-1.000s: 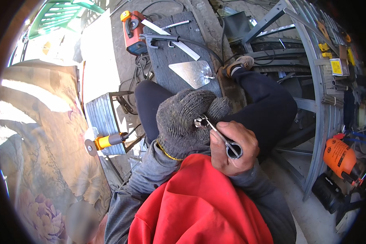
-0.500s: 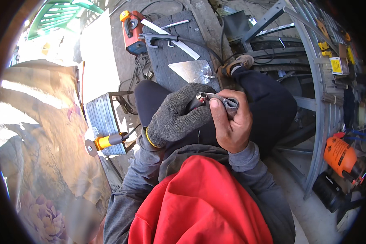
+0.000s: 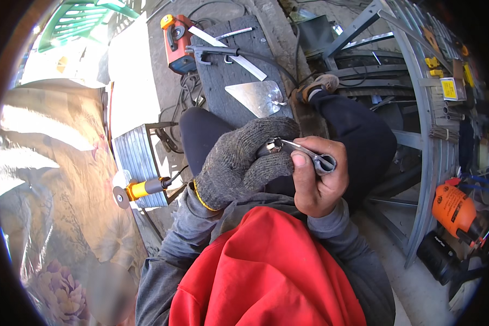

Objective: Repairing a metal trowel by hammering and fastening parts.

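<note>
My left hand point(image 3: 244, 160), in a dark grey knitted glove, is closed around a dark piece with a shiny metal end point(image 3: 274, 145); the glove hides most of it. Close beside it, my bare right hand point(image 3: 323, 176) pinches a short grey metal tube point(image 3: 325, 163) between thumb and fingers, its hollow end facing up. A thin flat metal strip point(image 3: 299, 146) runs from the tube toward the shiny end; whether they are joined I cannot tell. Both hands are held above my lap. Beyond them, a triangular metal plate point(image 3: 255, 98) lies on a dark wooden board point(image 3: 242, 35).
On the board are a white flat bar point(image 3: 228, 53) and a welding electrode holder point(image 3: 212, 50) with its cable. A red welding machine point(image 3: 176, 43) stands beside it. To the left, a yellow angle grinder point(image 3: 144, 188) rests on ribbed metal. A steel frame point(image 3: 426, 136) and an orange bottle point(image 3: 453, 209) are right.
Both hands have shifted slightly right and toward me, with the metal pieces still in them. The tube's hollow end is turned more into view. The surroundings stay put.
</note>
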### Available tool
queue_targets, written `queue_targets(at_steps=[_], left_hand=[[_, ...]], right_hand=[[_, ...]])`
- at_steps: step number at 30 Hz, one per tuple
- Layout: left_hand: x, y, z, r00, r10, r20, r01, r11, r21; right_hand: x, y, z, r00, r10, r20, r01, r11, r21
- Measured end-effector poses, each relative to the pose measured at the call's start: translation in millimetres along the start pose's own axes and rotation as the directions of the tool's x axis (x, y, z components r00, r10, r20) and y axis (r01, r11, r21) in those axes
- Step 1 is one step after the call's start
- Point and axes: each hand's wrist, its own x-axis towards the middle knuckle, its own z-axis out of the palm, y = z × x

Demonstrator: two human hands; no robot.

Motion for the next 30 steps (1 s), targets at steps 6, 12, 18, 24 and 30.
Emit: queue_targets(at_steps=[6,12,18,24,30], left_hand=[[-2,0,1,1.000,-0.006,0.008,0.006,0.997,-0.079],[0,5,-1,0.999,-0.041,0.033,0.043,0.997,-0.064],[-2,5,-2,0.998,-0.057,0.029,0.058,0.997,-0.046],[-10,-5,-10,0.998,-0.014,0.063,0.017,0.999,-0.046],[-22,-21,-9,0.965,-0.195,0.173,0.244,0.911,-0.333]], right_hand=[[1,1,-3,0.999,-0.031,0.020,0.031,1.000,0.006],[6,-1,-8,0.995,-0.039,0.089,0.044,0.998,-0.051],[6,2,-5,0.991,-0.117,0.069,0.125,0.984,-0.125],[4,-2,1,0.988,-0.123,0.095,0.138,0.977,-0.161],[2,1,6,0.995,-0.051,0.084,0.067,0.979,-0.191]])
